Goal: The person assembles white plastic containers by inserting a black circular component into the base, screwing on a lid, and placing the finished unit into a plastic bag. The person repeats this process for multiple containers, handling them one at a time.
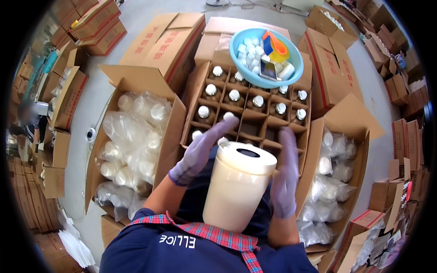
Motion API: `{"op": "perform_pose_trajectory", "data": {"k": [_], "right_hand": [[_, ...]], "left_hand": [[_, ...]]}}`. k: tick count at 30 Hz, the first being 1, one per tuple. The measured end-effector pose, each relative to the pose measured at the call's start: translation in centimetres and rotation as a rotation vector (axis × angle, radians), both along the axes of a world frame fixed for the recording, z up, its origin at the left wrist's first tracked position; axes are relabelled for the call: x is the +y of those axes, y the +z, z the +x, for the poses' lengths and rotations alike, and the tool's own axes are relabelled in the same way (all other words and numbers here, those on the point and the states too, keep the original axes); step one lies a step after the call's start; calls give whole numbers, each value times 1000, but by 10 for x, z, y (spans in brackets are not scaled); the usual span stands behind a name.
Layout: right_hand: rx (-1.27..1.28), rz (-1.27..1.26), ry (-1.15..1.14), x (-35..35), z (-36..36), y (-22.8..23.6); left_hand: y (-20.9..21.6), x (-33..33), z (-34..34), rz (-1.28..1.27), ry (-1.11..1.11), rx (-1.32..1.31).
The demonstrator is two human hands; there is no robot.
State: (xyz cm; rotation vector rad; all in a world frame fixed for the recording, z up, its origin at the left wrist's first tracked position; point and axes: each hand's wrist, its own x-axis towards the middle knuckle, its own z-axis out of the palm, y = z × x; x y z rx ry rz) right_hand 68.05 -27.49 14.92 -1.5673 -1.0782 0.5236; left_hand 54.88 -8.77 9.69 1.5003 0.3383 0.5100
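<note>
My left hand (198, 152), in a pale grey-purple glove, reaches over the near left part of a divided carton (188, 127), its fingers stretched out. The fingertips lie close to the white cap of a brown bottle (229, 116); whether they touch it I cannot tell. On the carton's right side my gloved right hand (285, 175) has its fingers extended too, slightly blurred, with nothing visible in it. Between my forearms stands a cream-coloured canister (237, 191) with a white top and a dark oval on it, hiding the carton's near edge. Several white-capped brown bottles fill many of the compartments.
A blue basin (234, 57) of white caps, a phone and an orange-and-yellow tool rests on the carton's far side. Open boxes of plastic-wrapped white items flank me, left (169, 136) and right (359, 182). Closed cartons (159, 41) stand beyond. A person works far left.
</note>
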Motion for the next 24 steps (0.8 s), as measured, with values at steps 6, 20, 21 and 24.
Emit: {"op": "perform_pose_trajectory", "data": {"k": [6, 20, 21, 24], "right_hand": [[39, 15, -85, -7, -13, 2], [-426, 180, -54, 7, 12, 36], [-448, 80, -111, 5, 42, 3], [115, 107, 51, -4, 15, -27]], "left_hand": [[4, -11, -4, -193, 124, -26], [3, 11, 7, 170, -140, 127], [34, 4, 6, 407, 85, 64], [38, -5, -1, 452, -239, -35]]}}
